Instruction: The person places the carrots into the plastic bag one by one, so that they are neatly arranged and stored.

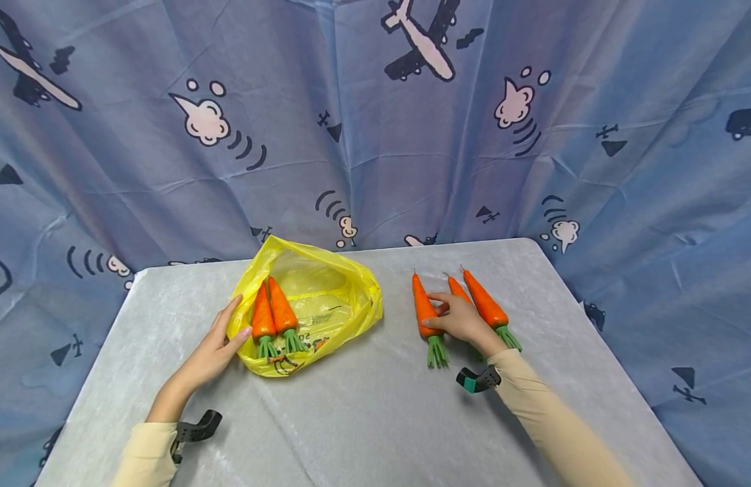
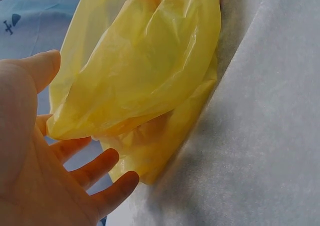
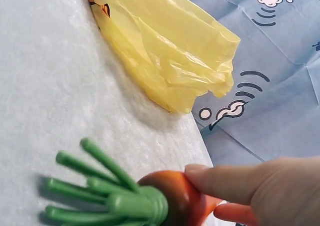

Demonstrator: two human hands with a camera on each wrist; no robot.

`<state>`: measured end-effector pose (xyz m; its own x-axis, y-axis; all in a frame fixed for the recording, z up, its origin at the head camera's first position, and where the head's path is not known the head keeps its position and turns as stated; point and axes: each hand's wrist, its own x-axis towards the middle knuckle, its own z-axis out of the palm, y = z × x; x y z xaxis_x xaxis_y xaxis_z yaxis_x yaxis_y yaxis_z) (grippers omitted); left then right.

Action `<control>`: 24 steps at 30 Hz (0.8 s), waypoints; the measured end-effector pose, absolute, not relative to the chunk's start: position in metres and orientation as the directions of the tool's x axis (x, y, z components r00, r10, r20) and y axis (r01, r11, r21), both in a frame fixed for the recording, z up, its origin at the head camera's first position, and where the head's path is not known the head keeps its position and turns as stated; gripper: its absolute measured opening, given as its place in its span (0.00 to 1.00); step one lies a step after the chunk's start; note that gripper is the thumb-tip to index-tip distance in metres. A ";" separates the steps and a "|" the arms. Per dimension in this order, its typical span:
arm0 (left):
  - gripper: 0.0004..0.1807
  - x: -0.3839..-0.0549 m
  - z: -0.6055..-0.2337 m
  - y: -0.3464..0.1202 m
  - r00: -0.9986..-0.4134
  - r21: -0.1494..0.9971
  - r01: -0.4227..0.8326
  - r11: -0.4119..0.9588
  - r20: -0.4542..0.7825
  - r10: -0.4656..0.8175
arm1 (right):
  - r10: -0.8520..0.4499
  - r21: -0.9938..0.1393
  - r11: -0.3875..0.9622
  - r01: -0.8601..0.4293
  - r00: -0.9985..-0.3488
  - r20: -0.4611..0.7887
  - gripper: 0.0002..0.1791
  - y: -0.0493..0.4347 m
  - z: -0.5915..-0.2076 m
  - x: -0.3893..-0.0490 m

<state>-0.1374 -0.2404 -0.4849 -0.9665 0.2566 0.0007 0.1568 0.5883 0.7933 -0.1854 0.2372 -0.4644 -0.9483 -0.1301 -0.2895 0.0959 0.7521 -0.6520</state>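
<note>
A yellow plastic bag [image 1: 365,297] lies with its mouth wide on the left half of the table. Inside it two carrots with green tops, one at the left [image 1: 262,316] and one beside it [image 1: 282,308], lie side by side. My left hand [image 1: 210,348] is at the bag's left edge, fingers spread and loosely bent, with the thumb not closed on the plastic in the left wrist view. To the right of the bag, my right hand [image 1: 465,320] grips a carrot [image 3: 172,193] around its thick end, thumb on the near side. Its green stalks [image 3: 132,203] point toward me.
Right of the held carrot lie two more carrots, an outer one [image 1: 486,301] and an inner one [image 1: 457,289] partly hidden by my right hand. A grey-white cloth covers the table [image 1: 363,433]. A blue patterned curtain [image 1: 351,135] hangs behind its back edge.
</note>
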 end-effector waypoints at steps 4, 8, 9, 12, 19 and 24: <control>0.41 -0.137 -0.485 -0.240 -0.967 0.796 0.155 0.585 -0.001 0.256 | -0.119 -0.664 0.738 0.119 -0.946 -0.302 0.38 0.236 -0.467 -0.184; 0.41 -0.137 -0.485 -0.240 -0.967 0.797 0.159 0.583 0.005 0.256 | -0.100 -0.678 0.720 0.151 -0.944 -0.316 0.38 0.236 -0.471 -0.185; 0.41 -0.137 -0.485 -0.240 -0.967 0.797 0.159 0.583 0.006 0.256 | -0.098 -0.682 0.715 0.155 -0.943 -0.317 0.38 0.236 -0.472 -0.185; 0.41 -0.137 -0.485 -0.240 -0.967 0.794 0.163 0.586 0.009 0.256 | -0.087 -0.696 0.699 0.166 -0.946 -0.314 0.38 0.237 -0.474 -0.184; 0.41 -0.138 -0.485 -0.240 -0.966 0.793 0.162 0.587 0.007 0.257 | -0.081 -0.710 0.683 0.173 -0.948 -0.309 0.38 0.236 -0.475 -0.182; 0.41 -0.137 -0.484 -0.239 -0.966 0.793 0.165 0.586 0.011 0.258 | -0.076 -0.717 0.673 0.182 -0.947 -0.312 0.38 0.236 -0.475 -0.180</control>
<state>-0.1370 -0.2390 -0.4845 -0.9662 0.2577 0.0107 0.1651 0.5860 0.7933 -0.1801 0.2364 -0.4750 -0.9471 -0.0763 -0.3118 0.1819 0.6728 -0.7171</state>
